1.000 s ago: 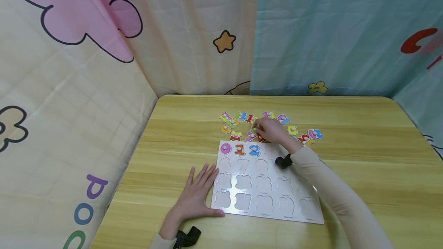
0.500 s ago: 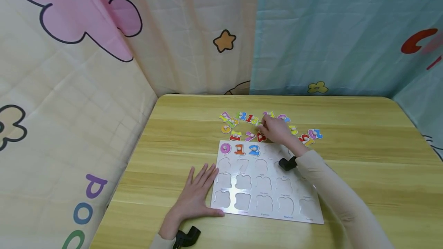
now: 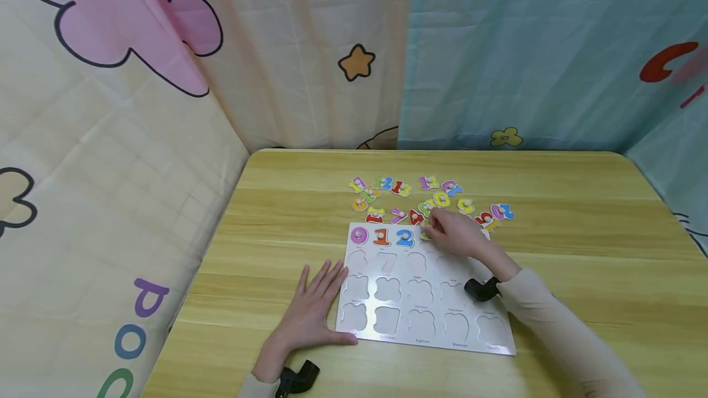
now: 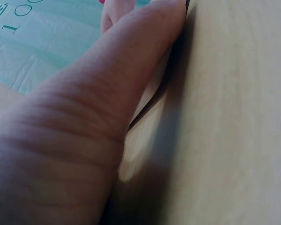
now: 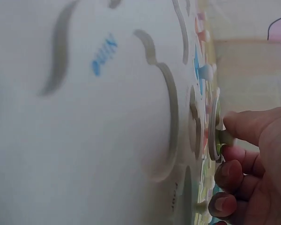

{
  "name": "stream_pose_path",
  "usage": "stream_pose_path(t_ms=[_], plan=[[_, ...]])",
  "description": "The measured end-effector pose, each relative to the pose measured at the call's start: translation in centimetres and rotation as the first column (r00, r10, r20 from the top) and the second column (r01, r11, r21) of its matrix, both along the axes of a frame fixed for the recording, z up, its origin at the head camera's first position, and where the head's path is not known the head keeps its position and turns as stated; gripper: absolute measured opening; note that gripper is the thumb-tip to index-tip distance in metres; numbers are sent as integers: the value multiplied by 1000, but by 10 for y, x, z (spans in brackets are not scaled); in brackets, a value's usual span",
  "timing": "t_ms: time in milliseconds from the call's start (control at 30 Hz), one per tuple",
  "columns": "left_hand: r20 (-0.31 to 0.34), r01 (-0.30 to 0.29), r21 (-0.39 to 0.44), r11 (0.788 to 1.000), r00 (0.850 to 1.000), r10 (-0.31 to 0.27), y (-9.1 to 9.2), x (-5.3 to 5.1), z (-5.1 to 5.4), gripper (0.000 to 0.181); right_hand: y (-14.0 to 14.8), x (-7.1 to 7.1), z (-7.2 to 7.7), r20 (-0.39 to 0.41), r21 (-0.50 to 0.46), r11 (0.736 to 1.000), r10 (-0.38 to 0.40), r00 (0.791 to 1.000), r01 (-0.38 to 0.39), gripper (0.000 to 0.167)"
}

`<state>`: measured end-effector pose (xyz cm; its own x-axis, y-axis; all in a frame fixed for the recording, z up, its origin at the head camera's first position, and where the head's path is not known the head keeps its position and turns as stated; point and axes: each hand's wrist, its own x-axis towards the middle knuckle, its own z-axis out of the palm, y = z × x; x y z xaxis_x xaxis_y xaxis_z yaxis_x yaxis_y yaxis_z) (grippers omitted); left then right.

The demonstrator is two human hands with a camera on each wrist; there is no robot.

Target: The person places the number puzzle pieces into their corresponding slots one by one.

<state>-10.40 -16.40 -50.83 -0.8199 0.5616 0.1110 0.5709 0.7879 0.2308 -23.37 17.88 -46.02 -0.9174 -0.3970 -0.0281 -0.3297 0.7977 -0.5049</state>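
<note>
My right hand (image 3: 456, 233) pinches the knob of a greenish number puzzle piece (image 5: 218, 124) between thumb and fingers. It holds the piece over the top row of the white number puzzle board (image 3: 398, 339), just right of the blue 2 (image 3: 405, 238). The fingers mostly hide the piece's shape in the head view. The right wrist view shows the piece edge-on, close to the board. A pink 0 (image 3: 359, 236) and an orange 1 (image 3: 381, 237) sit in their slots. My left hand (image 3: 315, 309) lies with fingers spread along the board's left edge, thumb at the lower corner.
Several loose number pieces lie behind the board, among them a yellow 5 (image 3: 465, 206), a red 4 (image 3: 416, 217) and a purple 7 (image 3: 398, 216). The wooden table (image 3: 597, 214) runs back to printed curtains (image 3: 310, 78).
My right hand has picked up the greenish piece from the loose pile and brought it toward me, over the board's top row. My left hand stays at the board's edge.
</note>
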Motion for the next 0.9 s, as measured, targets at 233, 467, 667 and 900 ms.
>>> stream_pose_path(t_ms=[233, 467, 667, 900], plan=[[-2, -1, 0, 1000, 1000, 1, 0, 0, 0, 122, 2, 7, -9, 6, 21, 999, 45, 999, -46, 22], [-19, 3, 19, 1000, 1000, -3, 0, 0, -1, 122, -1, 6, -8, 7, 63, 996, 69, 998, -69, 22], [-20, 1, 14, 1000, 1000, -1, -1, 0, -1, 123, -2, 6, -7, 24, 79, 994, 71, 997, -72, 22], [-28, 3, 16, 1000, 1000, -3, 0, 0, -2, 123, -1, 5, -6, 11, 73, 995, 67, 998, -67, 24]])
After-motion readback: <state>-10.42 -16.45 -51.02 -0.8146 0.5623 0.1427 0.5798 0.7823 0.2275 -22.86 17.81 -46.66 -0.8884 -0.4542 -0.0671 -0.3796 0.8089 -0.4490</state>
